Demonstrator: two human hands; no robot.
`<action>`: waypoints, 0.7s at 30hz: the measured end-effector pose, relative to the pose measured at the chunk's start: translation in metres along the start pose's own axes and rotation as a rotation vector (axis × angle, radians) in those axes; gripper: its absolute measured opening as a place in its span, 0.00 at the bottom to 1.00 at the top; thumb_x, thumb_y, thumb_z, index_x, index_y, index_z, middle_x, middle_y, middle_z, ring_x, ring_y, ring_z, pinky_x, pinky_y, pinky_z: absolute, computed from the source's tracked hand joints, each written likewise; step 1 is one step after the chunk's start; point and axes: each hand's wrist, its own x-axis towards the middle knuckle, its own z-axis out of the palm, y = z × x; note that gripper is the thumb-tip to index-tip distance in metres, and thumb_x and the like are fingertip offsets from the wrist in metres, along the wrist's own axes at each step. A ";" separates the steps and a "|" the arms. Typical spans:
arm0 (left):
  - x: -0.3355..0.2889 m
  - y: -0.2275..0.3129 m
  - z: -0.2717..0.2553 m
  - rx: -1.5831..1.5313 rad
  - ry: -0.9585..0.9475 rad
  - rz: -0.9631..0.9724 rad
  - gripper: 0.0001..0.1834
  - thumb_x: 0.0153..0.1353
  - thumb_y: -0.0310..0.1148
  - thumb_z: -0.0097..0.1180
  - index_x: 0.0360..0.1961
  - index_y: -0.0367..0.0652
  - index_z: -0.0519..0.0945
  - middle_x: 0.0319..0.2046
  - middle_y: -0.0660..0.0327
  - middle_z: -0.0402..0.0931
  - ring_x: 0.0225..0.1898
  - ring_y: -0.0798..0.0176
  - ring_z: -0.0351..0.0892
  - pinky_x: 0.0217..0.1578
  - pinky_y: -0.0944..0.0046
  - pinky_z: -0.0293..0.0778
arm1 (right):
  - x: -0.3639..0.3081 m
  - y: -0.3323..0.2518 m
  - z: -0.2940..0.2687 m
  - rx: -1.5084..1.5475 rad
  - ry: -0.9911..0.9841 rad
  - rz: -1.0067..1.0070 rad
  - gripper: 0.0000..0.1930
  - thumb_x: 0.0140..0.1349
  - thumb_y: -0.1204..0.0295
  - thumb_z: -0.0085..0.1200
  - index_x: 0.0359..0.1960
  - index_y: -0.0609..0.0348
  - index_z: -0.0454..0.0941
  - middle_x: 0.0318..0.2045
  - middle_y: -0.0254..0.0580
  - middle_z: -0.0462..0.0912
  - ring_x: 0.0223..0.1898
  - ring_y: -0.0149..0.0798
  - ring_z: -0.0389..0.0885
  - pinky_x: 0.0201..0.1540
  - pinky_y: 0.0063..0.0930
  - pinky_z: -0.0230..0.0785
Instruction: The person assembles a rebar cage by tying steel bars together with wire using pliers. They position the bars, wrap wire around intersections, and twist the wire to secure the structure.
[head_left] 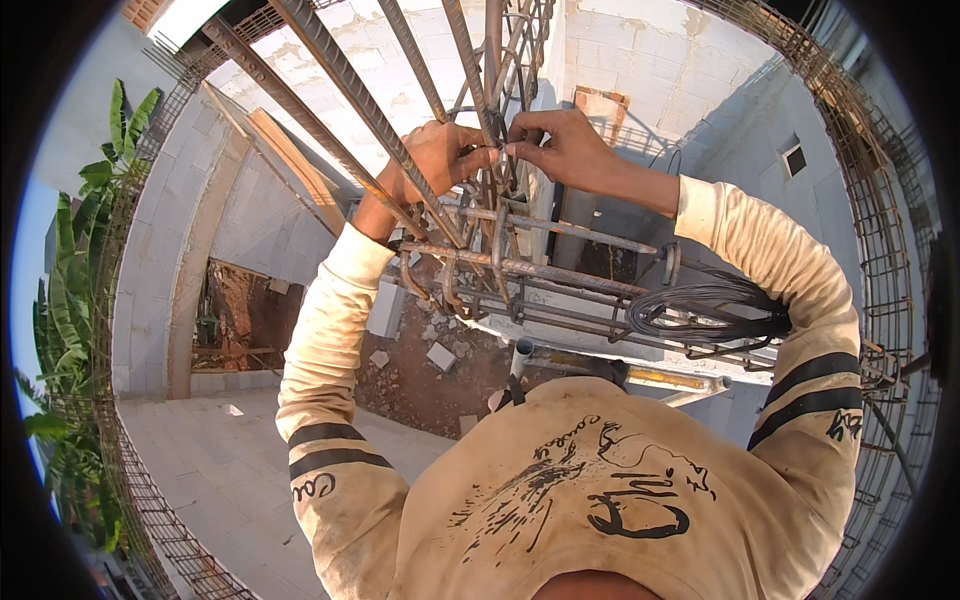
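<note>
My left hand (pixel 440 158) reaches behind two thick steel rebars (pixel 335 85), thumb and fingers pinched together. Facing it from the right, my right hand (pixel 565 148) is also closed in a pinch. Their fingertips almost meet at an upright rebar (pixel 484 90) of the column cage. What they pinch is too small to make out. Below the hands, rusty horizontal beam bars (pixel 560 270) with bent stirrups cross the column bars. A coil of thin dark tie wire (pixel 700 305) rests on the beam bars beside my right forearm.
Pale block walls (pixel 640 45) surround me, topped by rebar cages (pixel 870 150). Far below, broken blocks (pixel 440 356) lie on a dirt floor (pixel 400 385). Scaffold pipes (pixel 650 375) run just in front of my body. Wooden boards (pixel 290 160) lean at the left.
</note>
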 end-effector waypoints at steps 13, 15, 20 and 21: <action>0.002 -0.008 0.013 -0.150 -0.009 0.011 0.22 0.71 0.48 0.54 0.43 0.39 0.88 0.25 0.53 0.84 0.31 0.52 0.86 0.40 0.54 0.77 | -0.020 0.004 -0.020 -0.300 -0.121 0.148 0.17 0.65 0.62 0.65 0.35 0.68 0.81 0.31 0.47 0.85 0.27 0.33 0.83 0.31 0.32 0.72; 0.001 -0.005 0.012 -0.116 -0.004 -0.017 0.22 0.71 0.48 0.55 0.43 0.39 0.88 0.24 0.53 0.84 0.31 0.52 0.86 0.40 0.55 0.77 | -0.035 0.001 -0.019 -0.319 -0.078 -0.157 0.09 0.64 0.70 0.64 0.34 0.65 0.83 0.31 0.45 0.84 0.29 0.41 0.84 0.33 0.37 0.73; -0.002 0.003 0.010 -0.156 0.067 0.008 0.18 0.71 0.43 0.58 0.40 0.38 0.89 0.21 0.50 0.84 0.28 0.51 0.88 0.34 0.51 0.80 | -0.034 -0.010 -0.019 -0.541 -0.059 -0.625 0.08 0.60 0.76 0.64 0.41 0.62 0.81 0.40 0.41 0.80 0.37 0.49 0.84 0.37 0.44 0.76; -0.001 0.004 0.008 -0.159 0.050 -0.012 0.18 0.70 0.44 0.58 0.41 0.39 0.89 0.22 0.51 0.84 0.27 0.52 0.87 0.34 0.52 0.79 | -0.031 -0.013 -0.017 -0.551 -0.047 -0.686 0.09 0.60 0.76 0.63 0.41 0.61 0.80 0.42 0.42 0.80 0.38 0.49 0.84 0.38 0.44 0.76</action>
